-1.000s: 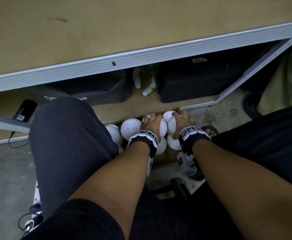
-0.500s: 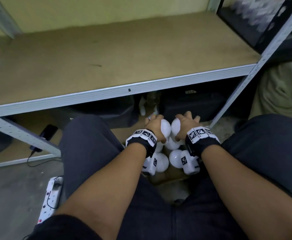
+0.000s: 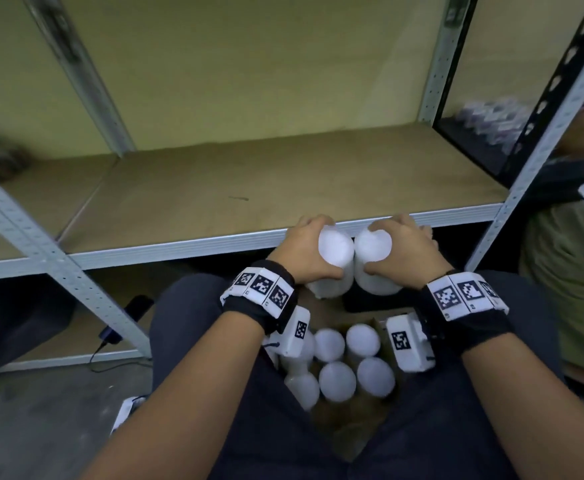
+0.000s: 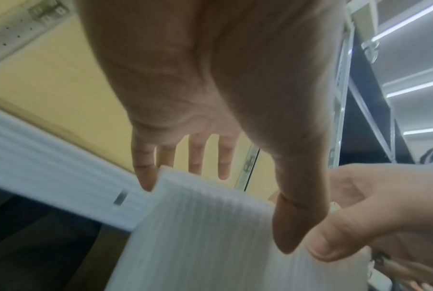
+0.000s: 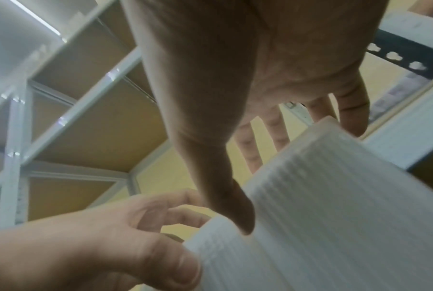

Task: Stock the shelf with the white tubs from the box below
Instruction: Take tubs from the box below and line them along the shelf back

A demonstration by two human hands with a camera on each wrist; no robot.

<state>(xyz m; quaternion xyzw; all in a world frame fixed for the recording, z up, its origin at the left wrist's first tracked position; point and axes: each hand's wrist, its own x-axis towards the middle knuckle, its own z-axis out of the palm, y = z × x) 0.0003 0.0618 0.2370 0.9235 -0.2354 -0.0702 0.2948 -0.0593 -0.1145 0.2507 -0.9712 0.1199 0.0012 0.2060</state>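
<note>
While each hand (image 3: 306,252) (image 3: 406,251) grips a white tub (image 3: 334,263) (image 3: 373,261), both hover before the bare brown shelf (image 3: 249,188), yellow wall (image 3: 249,64) behind.

A black charger (image 3: 110,332) with its cable lies under the shelf at left. A white power strip (image 3: 124,410) lies on the grey floor (image 3: 24,427).

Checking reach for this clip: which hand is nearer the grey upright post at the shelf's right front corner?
Right. The right hand, gripping a white tub, is on the side of the post; the left hand, with its own tub, is farther over.
</note>
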